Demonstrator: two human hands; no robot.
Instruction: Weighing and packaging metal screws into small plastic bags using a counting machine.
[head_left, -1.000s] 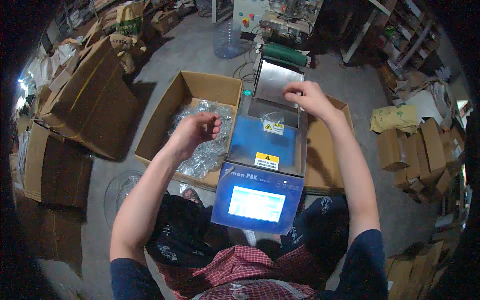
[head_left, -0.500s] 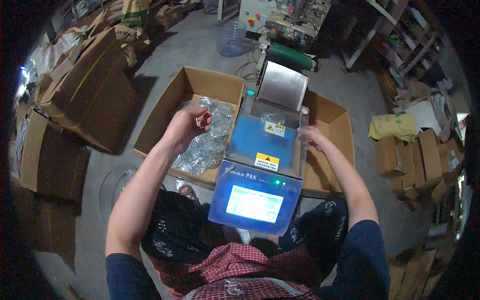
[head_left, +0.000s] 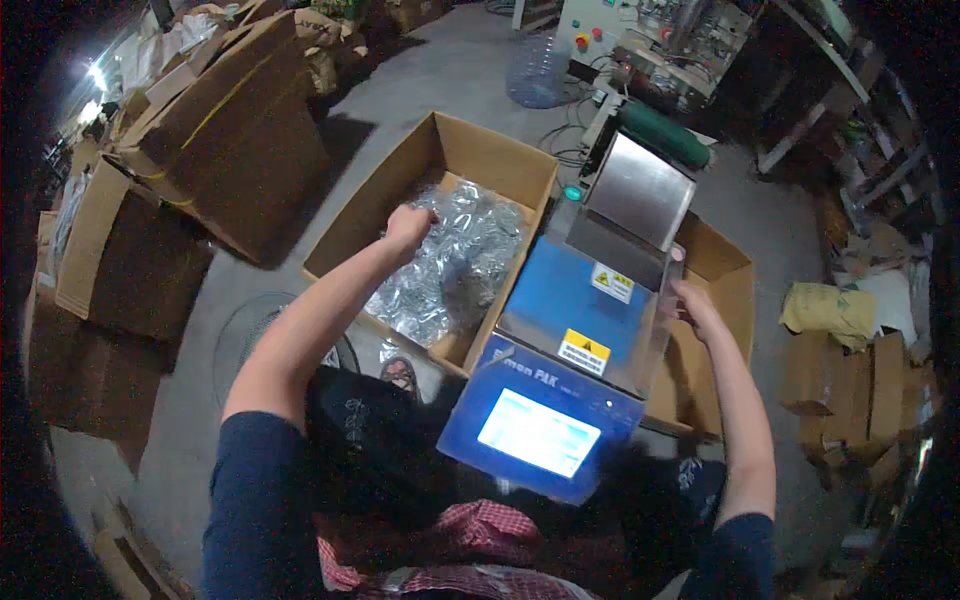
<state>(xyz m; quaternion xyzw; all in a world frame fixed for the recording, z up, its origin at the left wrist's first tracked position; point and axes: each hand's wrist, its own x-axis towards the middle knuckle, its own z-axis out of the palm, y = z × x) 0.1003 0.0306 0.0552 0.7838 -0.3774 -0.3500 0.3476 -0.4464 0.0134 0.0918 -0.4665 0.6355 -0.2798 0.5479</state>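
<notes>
My left hand (head_left: 408, 229) is over the heap of clear plastic packets (head_left: 465, 225) in the left cardboard box (head_left: 365, 205). Its fingers are curled together at the packets; whether one is between them does not show. On the other side, my right hand (head_left: 695, 306) is at the right edge of a blue tabletop packing machine (head_left: 470, 400), its fingertips partly hidden by the machine's side. The machine has a lit screen (head_left: 540, 432), a transparent cover with warning labels (head_left: 612, 282) and a sloping metal plate (head_left: 642, 190) at its far end.
A second cardboard box (head_left: 735, 275) stands right of the machine. Beyond are a green roller (head_left: 665, 133), cables and a control cabinet (head_left: 590, 30). Large cartons (head_left: 220, 140) pile up at the left, with more cartons (head_left: 840, 370) and a yellowish sack (head_left: 828, 308) at the right.
My left hand has reached farther down to the packets. A clear packet seen under the machine's cover is no longer visible there. The whole view has shifted and tilted.
</notes>
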